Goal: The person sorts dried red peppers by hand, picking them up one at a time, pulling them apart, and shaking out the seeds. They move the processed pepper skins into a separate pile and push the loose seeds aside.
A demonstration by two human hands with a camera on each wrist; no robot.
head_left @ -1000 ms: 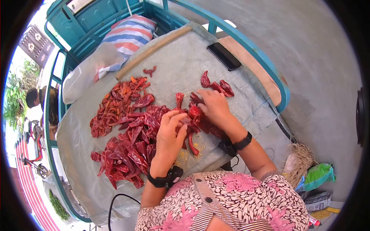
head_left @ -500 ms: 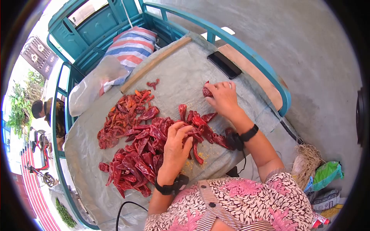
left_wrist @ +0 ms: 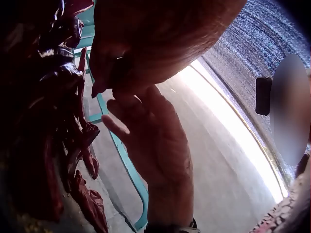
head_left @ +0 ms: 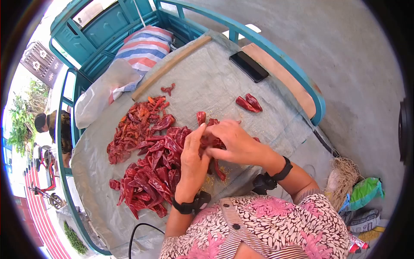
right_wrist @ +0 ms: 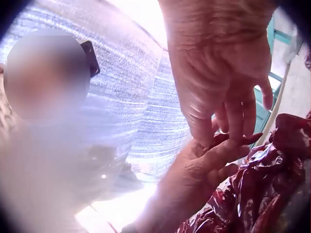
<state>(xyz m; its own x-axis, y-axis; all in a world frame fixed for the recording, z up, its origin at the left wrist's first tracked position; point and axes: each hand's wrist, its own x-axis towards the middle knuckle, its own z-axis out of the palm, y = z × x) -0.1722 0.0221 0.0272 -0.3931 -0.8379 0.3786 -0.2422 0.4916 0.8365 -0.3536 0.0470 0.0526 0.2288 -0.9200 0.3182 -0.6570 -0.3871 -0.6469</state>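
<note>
Both hands meet over the right side of a pile of dark red dried peppers (head_left: 148, 181). The left hand (head_left: 192, 164) and right hand (head_left: 241, 144) pinch a red pepper between their fingertips, mostly hidden in the head view. Its pointed tip (left_wrist: 98, 89) pokes out below the left hand in the left wrist view; in the right wrist view the tip (right_wrist: 254, 139) shows beside the touching fingers. Smaller, shrivelled orange-red peppers (head_left: 136, 125) form another pile at the upper left. Two peppers (head_left: 249, 103) lie apart at the right.
A grey sheet (head_left: 198, 69) covers the cart bed, with a wooden strip (head_left: 172, 67) across it and a black phone (head_left: 249, 66) near the teal rail (head_left: 276, 52). Behind are a striped sack (head_left: 144, 47) and clear plastic. Another person (head_left: 60, 129) is beyond the left rail.
The right hand has come back from the upper right to meet the left hand. The pepper it reached for has left its place beside the two others. The left hand stays near the pile.
</note>
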